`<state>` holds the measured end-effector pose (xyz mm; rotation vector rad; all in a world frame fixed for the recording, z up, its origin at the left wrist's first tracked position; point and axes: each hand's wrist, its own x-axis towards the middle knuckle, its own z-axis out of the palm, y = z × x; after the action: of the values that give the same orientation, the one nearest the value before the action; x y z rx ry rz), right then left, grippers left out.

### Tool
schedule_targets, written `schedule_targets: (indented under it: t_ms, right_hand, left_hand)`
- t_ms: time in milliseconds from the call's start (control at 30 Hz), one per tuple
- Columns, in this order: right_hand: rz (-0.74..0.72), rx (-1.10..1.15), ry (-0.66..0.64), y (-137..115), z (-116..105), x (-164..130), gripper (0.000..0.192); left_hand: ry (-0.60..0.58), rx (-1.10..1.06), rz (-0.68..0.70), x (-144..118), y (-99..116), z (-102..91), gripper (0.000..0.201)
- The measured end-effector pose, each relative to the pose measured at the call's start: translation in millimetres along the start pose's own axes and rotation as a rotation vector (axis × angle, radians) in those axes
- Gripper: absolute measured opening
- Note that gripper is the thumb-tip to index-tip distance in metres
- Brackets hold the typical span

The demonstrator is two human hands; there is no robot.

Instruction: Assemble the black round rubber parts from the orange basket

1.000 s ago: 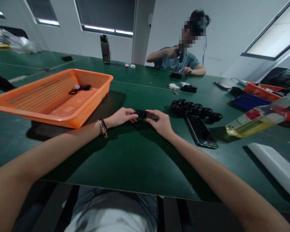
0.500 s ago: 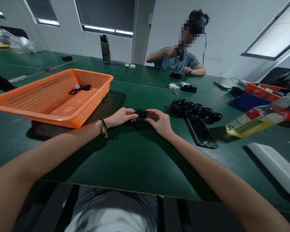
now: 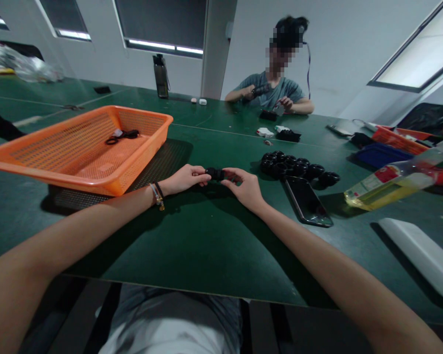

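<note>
At center frame, just above the green counter point(image 3: 206, 255), both hands met on one small black part point(image 3: 214, 173). Left hand point(image 3: 184, 179) pinched its left end with thumb and fingertips pressed together; right hand point(image 3: 243, 186) pinched the right end the same way. The part sat between the two grips, slightly lifted or resting on the counter, cannot tell which. It looked like hard plastic, light and stiff, probably smooth enough to slip, so taking hold by the two ends seemed the sensible way. Right of the hands, a cluster of black ring-shaped parts point(image 3: 297, 167) lay on the counter, with a dark phone point(image 3: 308, 201) just below it. Left of frame, an orange mesh basket point(image 3: 77, 147) held a small black cord-like item point(image 3: 121, 134). Far right, a bottle of yellow liquid point(image 3: 395, 184) lay tilted. Upper center, another person point(image 3: 276, 88) worked at the far side.
</note>
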<state>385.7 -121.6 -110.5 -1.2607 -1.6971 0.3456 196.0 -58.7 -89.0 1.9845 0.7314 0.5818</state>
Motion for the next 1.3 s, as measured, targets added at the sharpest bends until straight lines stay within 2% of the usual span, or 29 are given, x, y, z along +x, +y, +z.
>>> schedule_targets:
  t_ms: [267, 600, 867, 1300]
  right_hand:
    - [0.018, 0.0, -0.006, 0.7, -0.7, 0.0, 0.024]
    - [-0.066, -0.029, -0.03, 4.3, -2.4, -0.6, 0.032]
    - [-0.012, 0.046, -0.002, 2.9, -0.5, -0.5, 0.031]
    - [-0.004, 0.018, -0.006, 5.4, -1.3, 0.0, 0.027]
  left_hand:
    - [-0.004, -0.033, 0.009, 0.2, -1.9, 0.2, 0.018]
    - [0.0, 0.02, 0.031, 0.8, 0.3, -0.5, 0.021]
    - [-0.008, 0.046, 0.022, 0.0, 1.8, -0.9, 0.02]
    - [-0.014, 0.047, 0.031, -0.4, 2.0, -1.1, 0.022]
